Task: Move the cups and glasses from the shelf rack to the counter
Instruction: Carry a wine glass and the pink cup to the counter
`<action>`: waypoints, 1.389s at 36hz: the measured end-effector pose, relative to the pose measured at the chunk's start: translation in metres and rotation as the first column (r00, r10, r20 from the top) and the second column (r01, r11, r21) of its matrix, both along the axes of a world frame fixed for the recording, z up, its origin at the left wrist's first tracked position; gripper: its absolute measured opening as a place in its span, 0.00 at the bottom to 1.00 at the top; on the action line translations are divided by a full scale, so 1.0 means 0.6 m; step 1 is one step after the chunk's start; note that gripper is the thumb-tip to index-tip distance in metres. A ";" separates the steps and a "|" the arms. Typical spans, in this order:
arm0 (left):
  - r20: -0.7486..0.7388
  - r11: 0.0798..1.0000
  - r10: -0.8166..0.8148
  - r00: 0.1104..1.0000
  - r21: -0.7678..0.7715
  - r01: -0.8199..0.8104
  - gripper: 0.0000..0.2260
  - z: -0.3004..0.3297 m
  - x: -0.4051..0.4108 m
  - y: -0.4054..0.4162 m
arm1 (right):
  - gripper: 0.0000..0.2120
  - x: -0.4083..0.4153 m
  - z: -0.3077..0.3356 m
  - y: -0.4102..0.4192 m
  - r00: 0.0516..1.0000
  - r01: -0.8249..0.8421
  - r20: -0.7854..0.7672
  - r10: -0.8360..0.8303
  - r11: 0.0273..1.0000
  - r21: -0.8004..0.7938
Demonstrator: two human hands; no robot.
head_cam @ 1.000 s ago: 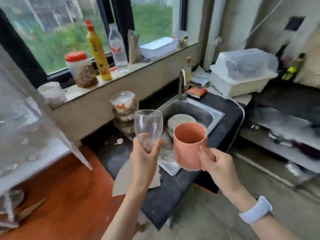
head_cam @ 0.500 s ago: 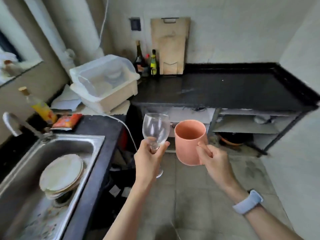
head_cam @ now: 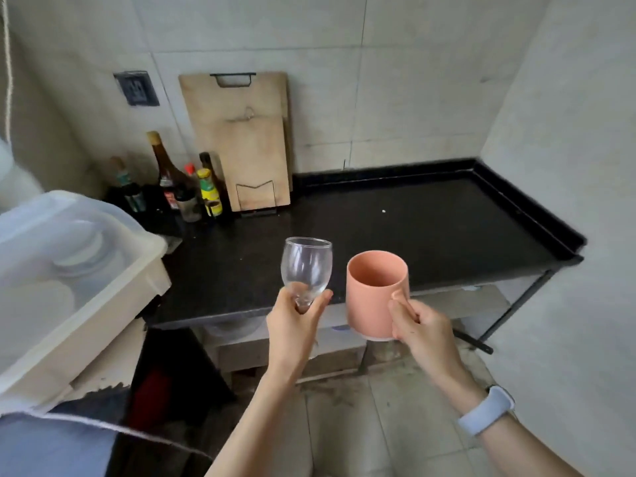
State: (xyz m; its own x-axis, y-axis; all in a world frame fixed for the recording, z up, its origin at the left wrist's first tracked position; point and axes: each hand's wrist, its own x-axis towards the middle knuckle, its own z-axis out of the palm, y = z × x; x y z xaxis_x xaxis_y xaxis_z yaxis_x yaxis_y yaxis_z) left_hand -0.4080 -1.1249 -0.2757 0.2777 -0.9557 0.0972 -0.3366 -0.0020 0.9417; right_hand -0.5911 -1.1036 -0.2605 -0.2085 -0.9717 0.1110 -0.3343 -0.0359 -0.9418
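Left hand (head_cam: 292, 325) grips a clear wine glass (head_cam: 306, 266) low on the bowl, upright. Right hand (head_cam: 421, 327) grips the handle of a pink mug (head_cam: 375, 290), upright, mouth open. Both held in the air over the near edge of the black table (head_cam: 430, 232), glass just left of mug. 2 wooden cutting boards (head_cam: 247, 139) lean at the table's back wall, bottles (head_cam: 192, 187) to their left.

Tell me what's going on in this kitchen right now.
A person is carrying two drinking vessels toward the black counter. The left hand grips a clear wine glass low on its bowl; the right hand holds a pink mug by its handle. Both are held upright in the air, not yet set down.
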 end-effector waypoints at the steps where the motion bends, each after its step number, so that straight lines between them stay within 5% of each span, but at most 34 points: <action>1: 0.007 1.000 -0.008 1.000 0.003 0.008 0.10 0.004 -0.001 -0.036 | 0.22 -0.003 0.004 -0.029 1.000 0.003 -0.003 -0.003 1.000 0.005; 17: -0.052 0.976 -0.081 0.995 0.199 0.090 0.14 -0.057 -0.114 -0.537 | 0.22 -0.110 -0.077 -0.487 0.996 0.074 0.048 -0.080 0.990 0.121; 29: -0.055 0.954 0.094 0.994 0.292 -0.074 0.16 -0.179 -0.181 -0.865 | 0.20 -0.179 -0.211 -0.846 0.998 0.020 0.056 -0.030 0.985 0.174; 50: -0.135 0.970 0.131 0.982 0.222 -0.099 0.15 -0.324 -0.226 -1.110 | 0.18 -0.178 -0.360 -1.091 0.984 0.055 0.161 -0.073 0.991 0.119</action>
State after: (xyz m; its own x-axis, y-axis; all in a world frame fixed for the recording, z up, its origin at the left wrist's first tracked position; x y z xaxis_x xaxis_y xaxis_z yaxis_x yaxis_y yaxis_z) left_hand -0.5435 -1.7912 -0.4699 0.3827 -0.9107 -0.1554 -0.1797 -0.2384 0.9544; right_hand -0.6980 -1.7584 -0.4768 -0.2769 -0.9601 -0.0400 -0.1725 0.0906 -0.9808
